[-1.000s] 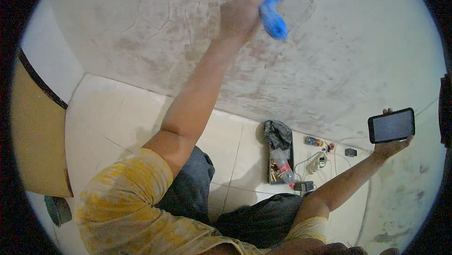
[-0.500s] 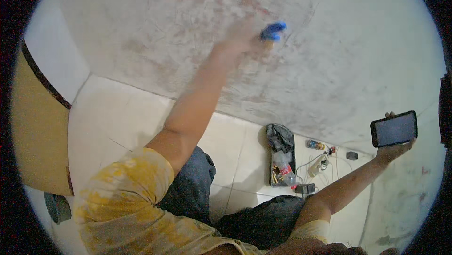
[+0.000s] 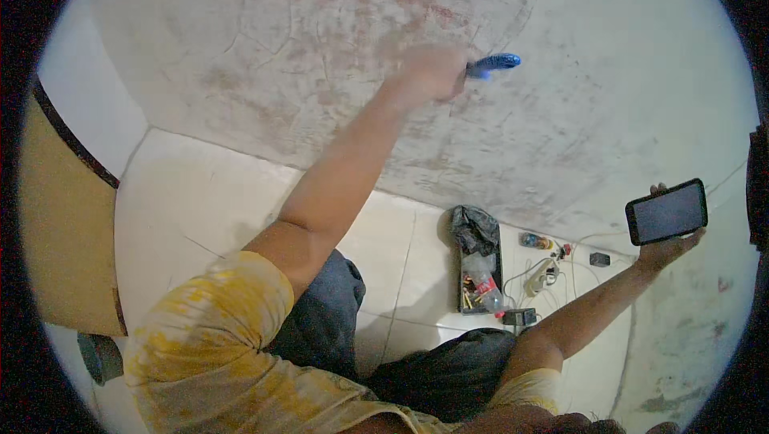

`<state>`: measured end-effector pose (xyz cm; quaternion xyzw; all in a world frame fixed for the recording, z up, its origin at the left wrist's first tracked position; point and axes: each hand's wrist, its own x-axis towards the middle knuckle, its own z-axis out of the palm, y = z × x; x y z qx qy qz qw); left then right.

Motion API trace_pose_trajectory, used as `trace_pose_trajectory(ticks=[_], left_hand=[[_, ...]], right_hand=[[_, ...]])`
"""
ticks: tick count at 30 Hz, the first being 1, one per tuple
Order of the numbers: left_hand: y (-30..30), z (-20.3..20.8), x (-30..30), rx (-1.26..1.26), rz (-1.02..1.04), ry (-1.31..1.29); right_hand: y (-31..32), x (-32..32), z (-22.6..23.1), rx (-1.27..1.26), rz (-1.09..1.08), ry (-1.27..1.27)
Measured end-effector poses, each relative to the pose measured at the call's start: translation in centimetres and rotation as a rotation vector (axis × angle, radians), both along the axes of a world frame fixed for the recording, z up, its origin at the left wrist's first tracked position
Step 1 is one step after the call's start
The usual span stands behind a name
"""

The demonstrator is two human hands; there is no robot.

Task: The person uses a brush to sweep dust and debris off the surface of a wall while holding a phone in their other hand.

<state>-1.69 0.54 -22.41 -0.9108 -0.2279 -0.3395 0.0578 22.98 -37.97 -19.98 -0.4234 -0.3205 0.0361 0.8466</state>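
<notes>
My left hand [image 3: 435, 72] is raised against the stained, patchy wall [image 3: 320, 73], slightly blurred by motion. Its fingers wrap a tool with a glossy blue handle [image 3: 497, 62], which sticks out to the right. The tool's working end is hidden by the hand, so I cannot make out its kind. Off to the right, my right hand [image 3: 663, 253] grips a black-framed phone [image 3: 667, 212] from below and behind. Its plain grey screen shows, and fingertips appear over the phone's upper edge.
On the tiled floor [image 3: 200, 193] by the wall stands a black tray [image 3: 462, 294] with a dark plastic bag [image 3: 474, 230] and a clear bottle [image 3: 482, 278]. Cables, a power strip [image 3: 541, 278] and a black adapter [image 3: 519, 317] lie beside it. A brown board [image 3: 68, 234] stands left.
My left hand has shifted right along the wall, and the blue handle has swung out further to the right. The phone in my right hand has moved slightly left and up.
</notes>
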Motion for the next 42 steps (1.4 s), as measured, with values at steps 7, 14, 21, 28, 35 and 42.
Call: trace_pose_trajectory(ticks=[7, 14, 21, 28, 35, 42], left_hand=[[1.9, -0.5, -1.6, -0.248, -0.082, 0.015], [-0.6, 3.2, -2.6, 0.18, -0.05, -0.667], [-2.9, 3.0, -2.0, 0.119, -0.119, -0.308], [0.1, -7.0, 3.2, -0.34, -0.197, 0.338], [0.2, -0.6, -1.9, -0.627, -0.528, -0.191], [6.3, 11.0, -11.2, 0.682, -0.126, -0.487]], right_hand=[[-0.7, 0.5, 0.0, -0.038, 0.058, -0.012], [-0.7, 0.7, -0.3, 0.002, 0.036, -0.027], [0.3, 0.0, -0.2, -0.027, 0.012, -0.038], [0.7, -1.4, 0.5, -0.075, -0.191, -0.121], [-1.1, 0.4, 0.1, 0.021, -0.068, 0.025], [0.5, 0.9, -1.3, -0.067, -0.152, -0.039]])
